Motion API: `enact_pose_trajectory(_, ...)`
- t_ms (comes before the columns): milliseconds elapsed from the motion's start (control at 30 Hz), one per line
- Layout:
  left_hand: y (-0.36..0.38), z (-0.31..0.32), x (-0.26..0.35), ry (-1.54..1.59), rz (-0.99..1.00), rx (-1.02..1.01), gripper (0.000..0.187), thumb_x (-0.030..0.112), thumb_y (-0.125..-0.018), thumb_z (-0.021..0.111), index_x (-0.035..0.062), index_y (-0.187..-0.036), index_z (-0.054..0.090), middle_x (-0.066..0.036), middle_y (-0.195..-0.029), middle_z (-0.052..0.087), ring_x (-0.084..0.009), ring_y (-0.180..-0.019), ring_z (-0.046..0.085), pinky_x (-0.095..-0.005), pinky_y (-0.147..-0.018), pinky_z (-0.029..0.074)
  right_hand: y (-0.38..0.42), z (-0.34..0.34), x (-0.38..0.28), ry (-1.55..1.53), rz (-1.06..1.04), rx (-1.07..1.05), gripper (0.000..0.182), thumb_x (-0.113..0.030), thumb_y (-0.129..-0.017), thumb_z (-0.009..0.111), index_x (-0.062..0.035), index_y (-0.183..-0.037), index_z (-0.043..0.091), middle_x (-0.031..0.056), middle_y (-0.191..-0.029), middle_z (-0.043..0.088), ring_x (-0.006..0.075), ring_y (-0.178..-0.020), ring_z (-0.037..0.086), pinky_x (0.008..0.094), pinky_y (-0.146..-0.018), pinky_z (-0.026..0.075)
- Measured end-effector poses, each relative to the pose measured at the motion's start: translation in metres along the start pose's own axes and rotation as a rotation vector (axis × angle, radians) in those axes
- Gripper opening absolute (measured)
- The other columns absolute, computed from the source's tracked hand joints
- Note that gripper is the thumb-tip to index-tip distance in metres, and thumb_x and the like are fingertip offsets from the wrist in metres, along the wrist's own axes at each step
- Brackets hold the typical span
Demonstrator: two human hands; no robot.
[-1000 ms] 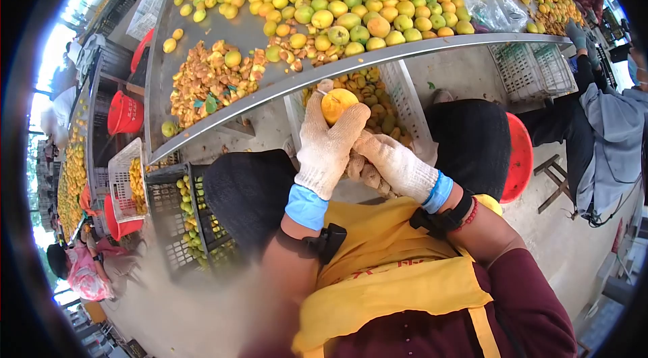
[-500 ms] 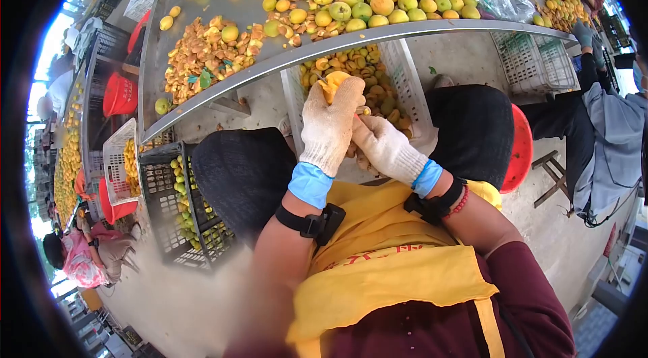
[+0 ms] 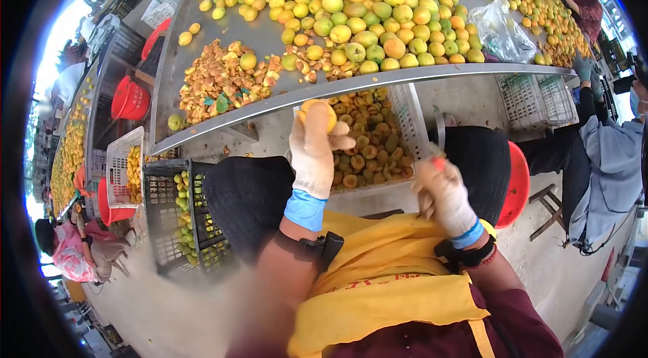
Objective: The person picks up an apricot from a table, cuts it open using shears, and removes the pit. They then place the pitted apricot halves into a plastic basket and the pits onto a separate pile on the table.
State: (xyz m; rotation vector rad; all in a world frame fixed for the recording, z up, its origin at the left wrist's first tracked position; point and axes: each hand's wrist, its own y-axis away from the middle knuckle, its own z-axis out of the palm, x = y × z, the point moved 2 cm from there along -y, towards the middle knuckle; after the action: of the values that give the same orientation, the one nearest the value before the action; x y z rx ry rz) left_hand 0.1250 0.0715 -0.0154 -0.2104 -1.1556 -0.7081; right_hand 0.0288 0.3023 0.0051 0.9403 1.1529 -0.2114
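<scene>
My left hand (image 3: 312,152), in a white knit glove, holds a yellow-orange fruit (image 3: 320,112) up just below the metal table's front edge (image 3: 378,79). Off to the right over my lap is my gloved right hand (image 3: 441,190), closed around a small tool with a red end (image 3: 439,163). Between my knees stands a white crate (image 3: 408,108) filled with cut fruit halves (image 3: 370,149). A big heap of yellow and green whole fruit (image 3: 364,14) covers the table above.
A pile of pits and scraps (image 3: 223,79) lies at the table's left. A clear plastic bag (image 3: 501,29) rests at its right. A black crate of fruit (image 3: 179,216) stands left of my knee. A person in grey (image 3: 607,155) sits at right.
My hands were joined on the fruit over the crate. They have separated: the right hand pulled back right toward my lap with the tool, and the left hand keeps the fruit raised.
</scene>
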Motion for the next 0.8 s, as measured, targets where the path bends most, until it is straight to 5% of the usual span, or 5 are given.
enact_pose_trajectory(200, 0.039, 0.043, -0.013, -1.144, 0.454, -0.394, 0.078, 0.058, -0.081, 0.078, 0.0148, -0.141, 0.054, -0.02, -0.105, 0.073, -0.0377, -0.096, 0.072, -0.0426, -0.081, 0.06, -0.021, 0.02, -0.046, 0.204, -0.029, -0.023, 0.069, -0.059, -0.093, 0.067, -0.0075, -0.139, 0.059, -0.0018, -0.081, 0.063, 0.0054, -0.056, 0.051, 0.0226, -0.049, 0.041)
enact_pose_trajectory(300, 0.033, 0.032, -0.004, -1.182, 0.475, -0.538, 0.074, 0.059, -0.081, 0.078, 0.0174, -0.137, 0.054, -0.016, -0.095, 0.073, -0.0394, -0.084, 0.073, -0.0463, -0.072, 0.06, -0.02, 0.026, -0.06, 0.163, 0.089, -0.271, 0.062, -0.062, -0.095, 0.063, -0.0098, -0.129, 0.06, -0.0046, -0.074, 0.057, 0.0043, -0.052, 0.045, 0.0208, -0.044, 0.034)
enact_pose_trajectory(433, 0.034, 0.04, 0.013, -1.073, 0.364, -0.561, 0.066, 0.059, -0.083, 0.076, 0.017, -0.131, 0.058, -0.016, -0.092, 0.073, -0.0397, -0.081, 0.073, -0.0461, -0.07, 0.059, -0.039, 0.04, -0.035, -0.2, 0.003, -0.27, 0.053, -0.057, -0.098, 0.064, -0.0122, -0.127, 0.058, -0.0064, -0.068, 0.054, 0.0041, -0.046, 0.044, 0.0195, -0.04, 0.03)
enact_pose_trajectory(533, 0.035, 0.04, 0.016, -0.859, 0.379, -0.53, 0.05, 0.031, -0.091, 0.074, 0.0048, -0.132, 0.064, -0.013, -0.1, 0.074, -0.0238, -0.088, 0.074, -0.0344, -0.079, 0.057, -0.035, 0.043, -0.036, -0.343, 0.046, -0.307, 0.048, -0.053, -0.1, 0.064, -0.0133, -0.126, 0.058, -0.0059, -0.067, 0.054, 0.0041, -0.044, 0.043, 0.0198, -0.039, 0.029)
enact_pose_trajectory(800, 0.043, 0.052, 0.013, -0.329, 0.01, -0.473, 0.045, 0.018, -0.095, 0.068, -0.0042, -0.133, 0.062, -0.008, -0.112, 0.069, -0.0121, -0.092, 0.064, -0.0255, -0.078, 0.054, -0.046, 0.047, -0.02, -0.527, 0.084, -0.306, 0.039, -0.046, -0.101, 0.065, -0.0186, -0.127, 0.057, -0.0056, -0.071, 0.056, 0.0038, -0.045, 0.044, 0.0212, -0.039, 0.027)
